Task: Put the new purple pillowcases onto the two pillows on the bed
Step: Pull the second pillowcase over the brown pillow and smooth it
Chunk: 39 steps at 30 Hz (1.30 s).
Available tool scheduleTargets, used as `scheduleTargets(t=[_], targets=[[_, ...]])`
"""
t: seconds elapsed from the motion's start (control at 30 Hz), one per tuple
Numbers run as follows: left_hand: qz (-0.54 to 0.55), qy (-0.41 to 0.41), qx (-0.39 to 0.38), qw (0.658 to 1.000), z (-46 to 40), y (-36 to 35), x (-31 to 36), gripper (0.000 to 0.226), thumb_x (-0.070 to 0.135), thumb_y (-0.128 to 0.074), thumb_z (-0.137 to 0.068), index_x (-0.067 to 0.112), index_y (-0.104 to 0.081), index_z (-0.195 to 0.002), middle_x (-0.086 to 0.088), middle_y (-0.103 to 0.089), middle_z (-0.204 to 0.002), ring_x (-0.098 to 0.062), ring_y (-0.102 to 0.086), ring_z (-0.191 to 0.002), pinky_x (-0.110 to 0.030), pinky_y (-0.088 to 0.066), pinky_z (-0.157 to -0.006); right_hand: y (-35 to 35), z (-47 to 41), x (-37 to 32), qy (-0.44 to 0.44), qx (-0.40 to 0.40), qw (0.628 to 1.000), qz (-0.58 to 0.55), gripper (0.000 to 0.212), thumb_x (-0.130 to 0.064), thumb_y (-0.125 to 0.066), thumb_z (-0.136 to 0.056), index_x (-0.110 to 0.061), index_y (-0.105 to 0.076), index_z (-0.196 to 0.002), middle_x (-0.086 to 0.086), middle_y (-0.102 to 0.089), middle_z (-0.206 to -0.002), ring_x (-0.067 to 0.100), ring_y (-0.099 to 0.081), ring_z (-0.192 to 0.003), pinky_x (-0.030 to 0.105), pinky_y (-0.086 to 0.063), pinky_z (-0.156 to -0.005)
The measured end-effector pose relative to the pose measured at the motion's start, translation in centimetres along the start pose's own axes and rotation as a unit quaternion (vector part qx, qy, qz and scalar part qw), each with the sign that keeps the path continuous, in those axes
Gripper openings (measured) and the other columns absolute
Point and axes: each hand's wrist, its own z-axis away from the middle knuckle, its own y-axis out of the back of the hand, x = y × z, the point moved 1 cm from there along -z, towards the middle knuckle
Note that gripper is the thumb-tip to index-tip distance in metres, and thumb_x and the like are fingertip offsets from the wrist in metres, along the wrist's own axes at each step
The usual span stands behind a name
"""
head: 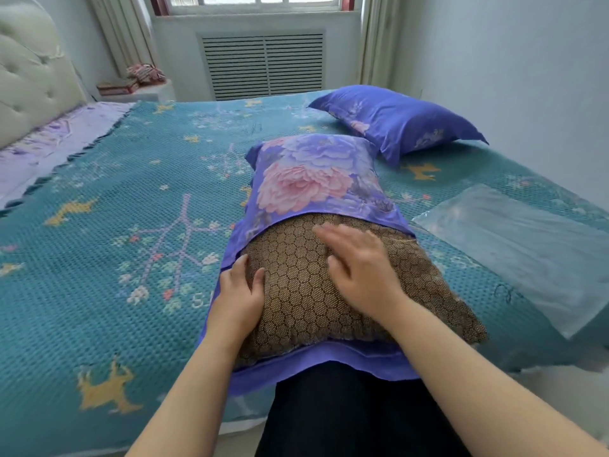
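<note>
Two hands are being laid on the brown pillow (pixel 329 291), half inside its purple case (pixel 313 179) at the bed (pixel 99 209) edge: the left hand (pixel 239 296) is cupping its side, the right hand (pixel 359 268) is being pressed flat, fingers spread. If pushed unevenly, the filling is likely being bunched and the case dragged askew.

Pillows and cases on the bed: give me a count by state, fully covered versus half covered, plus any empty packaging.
Fully covered pillow, far right: 1
Half-covered pillow, brown end still bare under both hands, purple pillowcase over its far end: 1
Clear plastic bag, flat on the bedspread: 1
Total: 3
</note>
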Motion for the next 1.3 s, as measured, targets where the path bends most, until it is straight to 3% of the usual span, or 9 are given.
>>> scheduleTargets(t=[0.2,0.3,0.43,0.6,0.77,0.87,1.0,1.07,1.3], targets=[[0.223,0.047,-0.141,0.963,1.1,1.6,-2.2,0.071,0.071,-0.027,-0.086,0.018,-0.049,-0.128,-0.006,-0.060,-0.127,-0.020,-0.058,-0.113,-0.039,-0.044,-0.098,-1.7,2.3,-3.9,0.070,-0.132,0.983,0.102,0.079,-0.069,-0.047,-0.079,-0.050,-0.008,-0.146,-0.014,-0.016,-0.157,0.018,-0.014,-0.146,0.050,0.004,-0.116],[0.375,0.084,-0.192,0.903,2.3,1.9,-2.6,0.042,0.050,-0.035,-0.098,0.024,-0.051,-0.127,-0.002,-0.063,-0.123,-0.016,-0.063,-0.108,-0.042,-0.050,-0.092,-1.6,2.9,-5.4,0.074,-0.176,0.976,0.104,0.100,-0.077,-0.048,-0.072,-0.050,0.017,-0.142,-0.006,0.005,-0.160,0.025,-0.003,-0.147,0.052,0.007,-0.115],[0.452,0.097,-0.097,0.881,1.7,3.4,-1.5,0.058,0.007,-0.055,-0.092,0.024,-0.033,-0.143,-0.014,-0.054,-0.132,-0.030,-0.058,-0.113,-0.044,-0.047,-0.096,-3.3,3.2,-4.9,0.056,-0.191,0.956,0.213,0.124,-0.083,-0.052,-0.062,-0.037,0.032,-0.140,0.014,0.011,-0.158,0.035,0.003,-0.146,0.056,0.013,-0.112],[0.365,-0.057,-0.034,0.929,0.9,5.3,5.9,0.037,-0.004,-0.053,-0.089,0.023,-0.059,-0.114,-0.014,-0.065,-0.111,-0.020,-0.061,-0.090,-0.037,-0.049,-0.089,-5.5,1.7,-4.1,-0.052,-0.120,0.961,0.242,0.142,-0.081,-0.064,-0.044,-0.010,0.000,-0.148,0.017,-0.038,-0.147,0.039,-0.030,-0.138,0.063,-0.001,-0.109],[0.308,-0.126,-0.014,0.943,0.4,5.0,7.9,0.032,0.006,-0.042,-0.097,0.031,-0.062,-0.100,0.001,-0.063,-0.101,-0.015,-0.058,-0.094,-0.031,-0.050,-0.089,-5.2,0.1,-1.2,-0.020,0.063,0.977,0.201,0.047,-0.049,-0.055,-0.070,-0.012,-0.069,-0.096,0.000,-0.072,-0.088,0.023,-0.067,-0.099,0.058,-0.016,-0.107],[0.283,-0.162,-0.118,0.938,0.4,6.0,6.0,0.043,0.006,-0.044,-0.090,0.037,-0.047,-0.120,-0.006,-0.057,-0.098,-0.016,-0.053,-0.083,-0.020,-0.052,-0.068,-3.7,-1.0,0.4,-0.054,0.032,0.979,0.196,0.044,-0.058,-0.049,-0.072,-0.022,-0.068,-0.089,-0.007,-0.068,-0.073,0.019,-0.066,-0.079,0.055,-0.009,-0.113],[-0.102,-0.273,-0.029,0.956,-1.3,6.4,3.6,0.079,0.037,-0.058,-0.066,0.040,-0.032,-0.141,-0.003,-0.028,-0.146,-0.024,-0.029,-0.134,-0.034,-0.022,-0.112,-2.4,-3.1,-0.1,-0.103,-0.073,0.979,0.158,0.068,-0.066,-0.018,-0.074,-0.033,-0.062,-0.114,-0.004,-0.072,-0.092,0.022,-0.064,-0.097,0.047,-0.003,-0.116],[-0.068,-0.327,0.006,0.943,-2.6,5.4,5.0,0.074,0.053,-0.056,-0.067,0.031,-0.043,-0.138,0.002,-0.019,-0.155,-0.018,-0.009,-0.143,-0.038,-0.012,-0.115,-2.2,-3.6,-0.3,-0.114,-0.076,0.982,0.129,0.054,-0.060,-0.031,-0.084,-0.028,-0.065,-0.111,0.001,-0.072,-0.095,0.024,-0.062,-0.102,0.045,-0.008,-0.115],[-0.062,-0.292,-0.029,0.954,-7.1,2.2,11.3,0.042,0.016,-0.045,-0.084,0.013,-0.054,-0.125,-0.016,-0.063,-0.117,-0.034,-0.049,-0.117,-0.033,-0.033,-0.099,-1.6,-3.2,-0.1,-0.187,-0.033,0.972,0.137,0.067,-0.061,-0.048,-0.085,-0.016,-0.040,-0.134,0.008,-0.064,-0.116,0.026,-0.055,-0.116,0.051,-0.012,-0.114]])
